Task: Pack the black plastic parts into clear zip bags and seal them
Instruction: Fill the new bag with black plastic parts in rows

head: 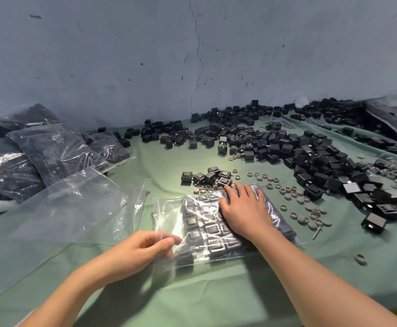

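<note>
Hands are both on the current zip bag (176, 208), apart from each other. Right hand (244, 211) lies flat with its fingers straight, pressing the far right part of the bag down. Left hand (136, 253) has its fingers curled and pinches the plastic at the bag's near-left corner, by the zip strip (155, 208).

The bag lies flat on the green-clothed surface (216, 293) right in front of me, packed with black plastic parts (212, 230) in rough rows. I can't tell whether the strip is closed. My read: filling is done for this one and we're at flatten-and-seal.

Done: a stack of filled bags (39, 159) at far left, up against the wall (192, 55). I can't confirm every one is sealed.

Left to do:
- A small cluster of loose parts (207, 177) sits just beyond the bag, near the right fingertips.
- A big loose heap (299, 156) runs from centre back out to the right edge.
- Empty clear bags (74, 208) lie just left of the current bag, ready to use.

Grey round caps (294, 197) are scattered to the right of the bag, with one screw (316, 232) among them. I can't say whether these get packed.

Judging by that heap, the task is nowhere near finished.
</note>
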### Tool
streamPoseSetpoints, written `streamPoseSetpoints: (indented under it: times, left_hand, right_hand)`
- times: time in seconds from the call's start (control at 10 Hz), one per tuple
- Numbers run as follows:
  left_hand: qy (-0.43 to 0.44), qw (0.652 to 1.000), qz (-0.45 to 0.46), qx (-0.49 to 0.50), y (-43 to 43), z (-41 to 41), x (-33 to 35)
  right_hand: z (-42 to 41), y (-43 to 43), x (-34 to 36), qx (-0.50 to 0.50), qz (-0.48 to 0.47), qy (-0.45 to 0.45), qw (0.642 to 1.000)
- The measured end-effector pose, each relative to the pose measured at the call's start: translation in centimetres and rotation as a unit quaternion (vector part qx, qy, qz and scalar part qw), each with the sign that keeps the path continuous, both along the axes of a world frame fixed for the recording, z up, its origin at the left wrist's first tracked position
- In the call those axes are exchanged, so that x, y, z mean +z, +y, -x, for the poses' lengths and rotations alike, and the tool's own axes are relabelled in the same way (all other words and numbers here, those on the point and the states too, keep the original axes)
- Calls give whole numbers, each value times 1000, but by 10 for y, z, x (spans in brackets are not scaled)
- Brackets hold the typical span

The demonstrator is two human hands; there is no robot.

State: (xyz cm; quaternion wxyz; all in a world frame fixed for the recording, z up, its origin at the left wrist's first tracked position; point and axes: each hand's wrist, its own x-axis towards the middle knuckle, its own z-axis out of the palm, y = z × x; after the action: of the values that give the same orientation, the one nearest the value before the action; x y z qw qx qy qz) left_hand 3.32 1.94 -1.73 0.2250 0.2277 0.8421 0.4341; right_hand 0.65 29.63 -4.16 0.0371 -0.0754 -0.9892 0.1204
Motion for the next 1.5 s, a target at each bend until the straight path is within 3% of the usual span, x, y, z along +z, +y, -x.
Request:
streamPoseSetpoints:
  times: [0.2,0.4,0.7,1.3,1.5]
  left_hand:
    - [84,991,97,-47,5,2,-2]
    - [109,989,102,-11,5,2,-2]
    - [112,993,31,11,9,-5,-3]
    - [-14,997,-75,12,14,-8,-11]
    - [31,976,-151,157,10,9,-7]
  right_hand:
    - [1,-1,1,-1,0,-1,1000]
    - [-1,0,1,0,2,-2,1000]
    - [-2,-1,2,0,3,0,1000]
    - [1,0,-1,-3,-2,1,1000]
    - [0,0,1,-1,-2,0,1000]
